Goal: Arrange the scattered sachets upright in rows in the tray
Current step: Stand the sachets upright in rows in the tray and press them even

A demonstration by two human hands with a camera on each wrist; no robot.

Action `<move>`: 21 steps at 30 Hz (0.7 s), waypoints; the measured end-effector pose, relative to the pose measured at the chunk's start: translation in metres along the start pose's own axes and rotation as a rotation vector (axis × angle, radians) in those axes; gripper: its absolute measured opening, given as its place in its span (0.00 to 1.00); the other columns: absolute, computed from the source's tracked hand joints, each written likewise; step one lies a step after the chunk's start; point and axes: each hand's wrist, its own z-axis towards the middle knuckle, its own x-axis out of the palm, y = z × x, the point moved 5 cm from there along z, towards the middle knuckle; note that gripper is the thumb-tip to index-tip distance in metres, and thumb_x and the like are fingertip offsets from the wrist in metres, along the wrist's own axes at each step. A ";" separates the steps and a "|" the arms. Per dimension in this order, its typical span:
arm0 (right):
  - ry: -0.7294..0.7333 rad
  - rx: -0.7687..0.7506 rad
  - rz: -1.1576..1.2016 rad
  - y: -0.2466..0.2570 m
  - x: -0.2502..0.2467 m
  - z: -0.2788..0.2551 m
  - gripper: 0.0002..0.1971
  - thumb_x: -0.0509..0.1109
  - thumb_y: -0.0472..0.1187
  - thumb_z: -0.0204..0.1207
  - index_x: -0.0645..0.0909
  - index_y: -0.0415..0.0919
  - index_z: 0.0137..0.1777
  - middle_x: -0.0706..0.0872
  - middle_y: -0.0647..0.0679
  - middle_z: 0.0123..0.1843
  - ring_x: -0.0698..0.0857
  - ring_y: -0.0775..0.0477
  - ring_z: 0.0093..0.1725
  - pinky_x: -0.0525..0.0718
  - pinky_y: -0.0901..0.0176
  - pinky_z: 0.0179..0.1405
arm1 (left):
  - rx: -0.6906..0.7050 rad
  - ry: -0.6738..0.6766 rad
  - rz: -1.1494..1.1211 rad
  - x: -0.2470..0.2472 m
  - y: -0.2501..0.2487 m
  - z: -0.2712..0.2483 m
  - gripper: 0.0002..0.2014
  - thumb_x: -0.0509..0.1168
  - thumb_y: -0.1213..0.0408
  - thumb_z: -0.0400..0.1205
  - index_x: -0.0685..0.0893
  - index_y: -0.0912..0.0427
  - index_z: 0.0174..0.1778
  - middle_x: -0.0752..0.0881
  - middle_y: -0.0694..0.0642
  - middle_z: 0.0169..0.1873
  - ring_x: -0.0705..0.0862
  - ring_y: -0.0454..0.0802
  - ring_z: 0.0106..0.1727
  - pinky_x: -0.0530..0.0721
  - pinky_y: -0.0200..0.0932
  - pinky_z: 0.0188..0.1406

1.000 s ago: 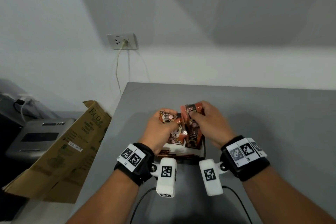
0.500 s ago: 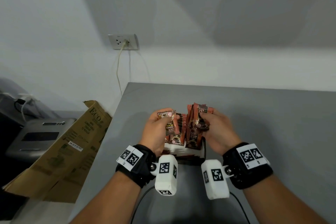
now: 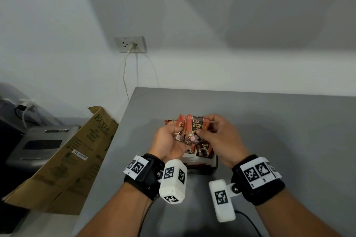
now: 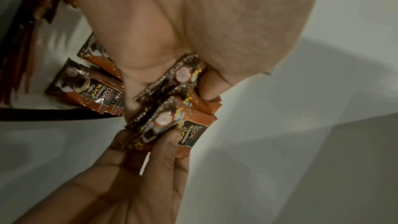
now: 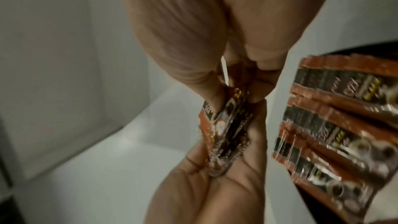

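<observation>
A small bundle of orange-brown coffee sachets [image 3: 195,125] is held just above the tray [image 3: 215,164], between both hands. My left hand [image 3: 176,135] grips the bundle's lower left edge. My right hand [image 3: 204,131] pinches it from the right, thumb on the front sachet. In the left wrist view the bundle [image 4: 172,108] sits between my left thumb and the right hand's fingers [image 4: 163,151]. The right wrist view shows the same bundle [image 5: 226,118] edge-on. More sachets [image 5: 344,125] stand upright in rows in the tray, also visible as sachets [image 4: 90,88] below my left palm.
The grey table [image 3: 279,131] ends at a left edge near my left forearm. A folded cardboard box [image 3: 73,159] leans beside that edge, with a grey appliance [image 3: 38,144] behind it. A wall socket [image 3: 131,44] with a cord hangs above the table's far corner.
Each hand held its own sachets apart over the tray before. Now the hands have come together and both hold one joined bundle, with my left palm turned more upward.
</observation>
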 end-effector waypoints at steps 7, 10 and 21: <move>0.038 -0.299 -0.663 0.015 0.011 -0.002 0.22 0.75 0.50 0.75 0.81 0.54 0.70 0.81 0.56 0.62 0.75 0.54 0.65 0.74 0.56 0.69 | -0.091 0.144 0.058 0.014 0.005 -0.007 0.25 0.67 0.70 0.73 0.80 0.74 0.66 0.85 0.72 0.54 0.88 0.62 0.48 0.88 0.53 0.47; 0.229 -0.363 -0.683 0.027 0.015 -0.007 0.45 0.81 0.53 0.67 0.65 0.50 0.84 0.68 0.57 0.78 0.61 0.57 0.78 0.60 0.62 0.80 | -0.102 0.134 0.031 0.009 0.004 -0.006 0.26 0.68 0.71 0.74 0.78 0.73 0.70 0.83 0.74 0.57 0.88 0.63 0.49 0.89 0.54 0.47; 0.474 -0.469 -0.851 0.033 0.030 -0.003 0.46 0.84 0.50 0.62 0.66 0.52 0.81 0.75 0.56 0.74 0.74 0.54 0.72 0.72 0.55 0.75 | -0.036 0.295 0.050 0.019 0.003 -0.015 0.20 0.66 0.77 0.69 0.79 0.67 0.58 0.83 0.68 0.46 0.87 0.60 0.46 0.87 0.52 0.47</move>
